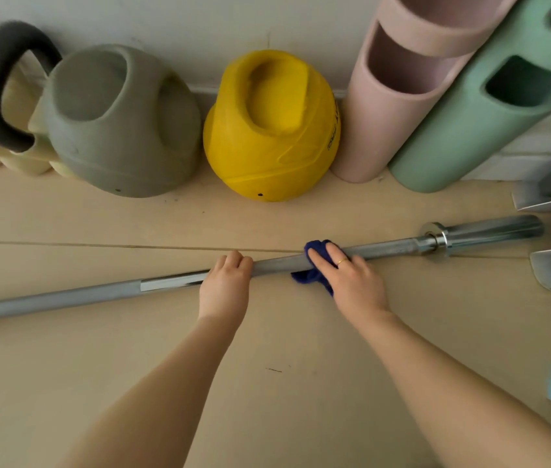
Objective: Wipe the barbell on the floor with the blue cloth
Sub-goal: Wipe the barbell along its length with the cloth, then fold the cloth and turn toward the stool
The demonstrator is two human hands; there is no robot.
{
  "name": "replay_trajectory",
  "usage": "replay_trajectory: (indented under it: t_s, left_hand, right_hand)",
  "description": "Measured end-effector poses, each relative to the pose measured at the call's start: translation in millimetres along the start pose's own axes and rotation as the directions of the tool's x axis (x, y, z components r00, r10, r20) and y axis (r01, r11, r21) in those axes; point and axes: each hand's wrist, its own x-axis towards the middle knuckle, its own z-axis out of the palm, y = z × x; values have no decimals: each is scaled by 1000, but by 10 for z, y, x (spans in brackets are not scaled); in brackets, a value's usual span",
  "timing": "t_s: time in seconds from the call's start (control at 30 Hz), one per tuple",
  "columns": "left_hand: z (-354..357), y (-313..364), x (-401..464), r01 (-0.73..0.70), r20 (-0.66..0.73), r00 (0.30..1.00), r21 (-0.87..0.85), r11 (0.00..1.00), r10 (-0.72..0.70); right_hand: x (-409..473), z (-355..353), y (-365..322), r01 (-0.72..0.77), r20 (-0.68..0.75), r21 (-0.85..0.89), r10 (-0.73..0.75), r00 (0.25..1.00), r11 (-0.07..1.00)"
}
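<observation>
**Right hand presses blue cloth onto steel barbell while left hand steadies the shaft**

The right hand lies flat-fingered over a bunched dark blue cloth, pressing it onto the bar without fully closing round it; a thin gold ring sits on one finger. The left hand, just toward nine o'clock from the cloth, rests on top of the bar with fingers curled over it, holding it down.

The long grey steel barbell lies on the pale beige floor, running from eight o'clock to its chromed sleeve at two o'clock.

Judged from this pose, the wipe goes best if the cloth wraps further round the shaft so the underside is cleaned too, with long strokes toward the sleeve while the left hand stops the bar rolling.

Along the wall at twelve o'clock stand, in order of size, a green foam cylinder, a pink foam cylinder, a grey rubber kettlebell and a yellow rubber kettlebell.

The yellow kettlebell bears dark lettering on its right flank, too small and angled to read. No other writing shows.
</observation>
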Motion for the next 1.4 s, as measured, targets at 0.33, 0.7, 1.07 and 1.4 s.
replay_trajectory:
  t_s: [0.33,0.7,1.07,1.4]
  left_hand:
    - [-20,72,62,113,26,993,-12,994,-112]
    - [-36,104,42,136,25,990,-1,991,-136]
    - [-481,298,-116,114,184,983,-604,789,0]
    - [-1006,256,-539,33,306,870,-818,575,386]
  right_hand:
    - [-78,-64,727,-633,230,65,606,762,771]
    - [-191,-288,-270,-504,510,781,91,856,370]
    - [-515,-679,-470,-630,623,774,99,776,65]
    - [-539,-1303,-590,-522,528,841,-10,849,141]
